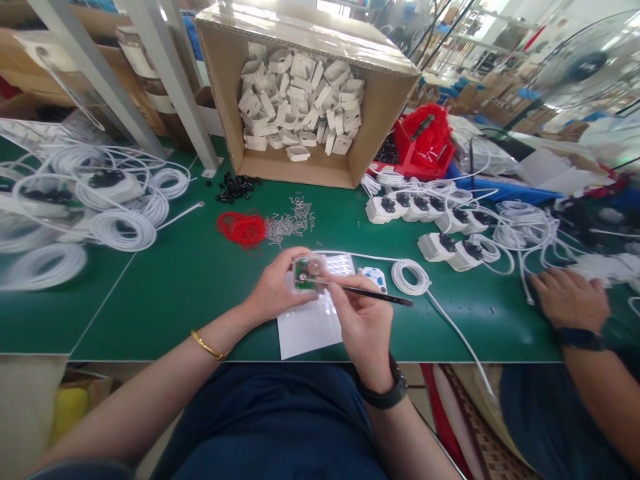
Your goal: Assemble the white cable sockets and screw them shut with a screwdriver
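Observation:
My left hand (274, 285) is wrapped round a small white housing with a green circuit board (303, 280) inside it, held above the table. Black tweezers (375, 293) are pinched in my right hand (364, 320), their tip reaching over the board. What the tip touches is too small to tell. A white cable (370, 257) runs from behind the housing to a coil (410, 277) on the right. Under my hands lies a white sheet (305, 330), and a white piece with blue dots (374, 279) sits just past my right hand.
Beyond my hands lie red rings (241, 229), loose screws (290, 223) and small black parts (236, 187). A carton (227, 100) of white housings stands behind. Coiled cables (123, 229) fill the left; finished-looking white units (435, 247) and a co-worker's hand (570, 298) are at right.

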A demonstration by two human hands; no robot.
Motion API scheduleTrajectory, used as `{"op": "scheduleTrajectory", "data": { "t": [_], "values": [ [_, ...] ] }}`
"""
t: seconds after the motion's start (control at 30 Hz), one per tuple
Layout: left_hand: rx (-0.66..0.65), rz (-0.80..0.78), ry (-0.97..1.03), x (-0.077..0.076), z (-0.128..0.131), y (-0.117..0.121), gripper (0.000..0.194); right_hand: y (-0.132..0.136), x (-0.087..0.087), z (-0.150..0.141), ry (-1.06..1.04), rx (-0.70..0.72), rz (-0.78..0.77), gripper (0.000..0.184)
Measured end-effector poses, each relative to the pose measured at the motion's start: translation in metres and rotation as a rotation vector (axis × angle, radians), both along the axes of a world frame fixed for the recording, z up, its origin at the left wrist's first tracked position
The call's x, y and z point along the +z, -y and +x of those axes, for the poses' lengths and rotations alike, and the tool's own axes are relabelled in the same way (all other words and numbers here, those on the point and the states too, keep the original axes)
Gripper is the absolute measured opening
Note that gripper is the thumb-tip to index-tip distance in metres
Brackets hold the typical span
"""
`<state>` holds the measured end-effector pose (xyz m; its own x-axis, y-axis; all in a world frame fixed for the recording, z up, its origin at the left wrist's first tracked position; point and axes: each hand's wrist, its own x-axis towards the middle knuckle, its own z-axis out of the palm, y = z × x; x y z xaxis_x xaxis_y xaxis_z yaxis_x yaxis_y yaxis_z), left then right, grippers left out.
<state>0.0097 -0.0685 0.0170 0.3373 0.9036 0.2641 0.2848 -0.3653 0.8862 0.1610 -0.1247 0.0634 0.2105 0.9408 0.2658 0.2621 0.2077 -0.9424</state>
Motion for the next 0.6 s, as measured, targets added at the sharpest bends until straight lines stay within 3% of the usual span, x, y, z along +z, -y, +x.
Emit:
{"op": "scheduleTrajectory", "data": {
  "t": [0.43, 0.6],
  "values": [
    [0.003, -0.036, -0.129, -0.004, 0.000, -0.004, 0.063, 0.001, 0.000, 0.005, -0.161, 0.022, -0.032, 0.010],
    [0.039, 0.022, -0.344, -0.019, -0.010, -0.012, 0.060, 0.007, 0.002, 0.050, -0.289, -0.257, 0.113, 0.011]
  ]
}}
